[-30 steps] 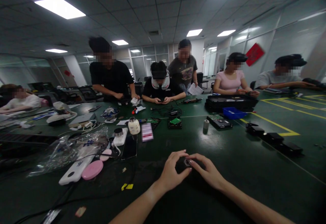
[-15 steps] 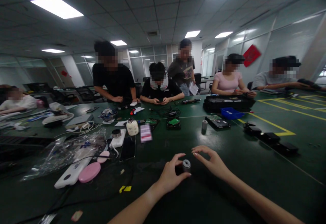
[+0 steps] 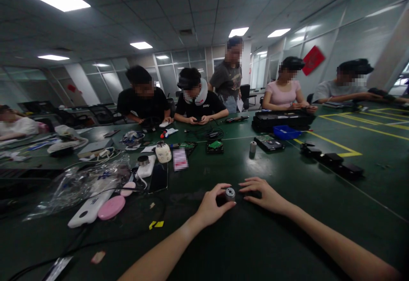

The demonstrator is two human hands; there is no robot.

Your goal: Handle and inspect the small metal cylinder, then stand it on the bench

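Observation:
A small round silver part [image 3: 230, 194] sits on a dark object on the green table [image 3: 287, 238] just in front of me. My left hand [image 3: 212, 206] curls around it, thumb and forefinger pinching its sides. My right hand [image 3: 263, 193] rests beside it on the right, fingers stretched toward the dark object, holding nothing that I can see.
Left of my hands lie a pink disc [image 3: 111, 207], a white device [image 3: 86, 211], a phone [image 3: 159, 177], cables and a plastic bag [image 3: 79, 183]. Farther off are a circuit board [image 3: 215, 146], a small metal cylinder [image 3: 252, 147], a blue tray [image 3: 285, 132] and black boxes [image 3: 332, 158]. Several people sit opposite.
My right hand has let go of the silver part and drawn a little to the right. My left hand keeps its pinch. The view has tilted down slightly.

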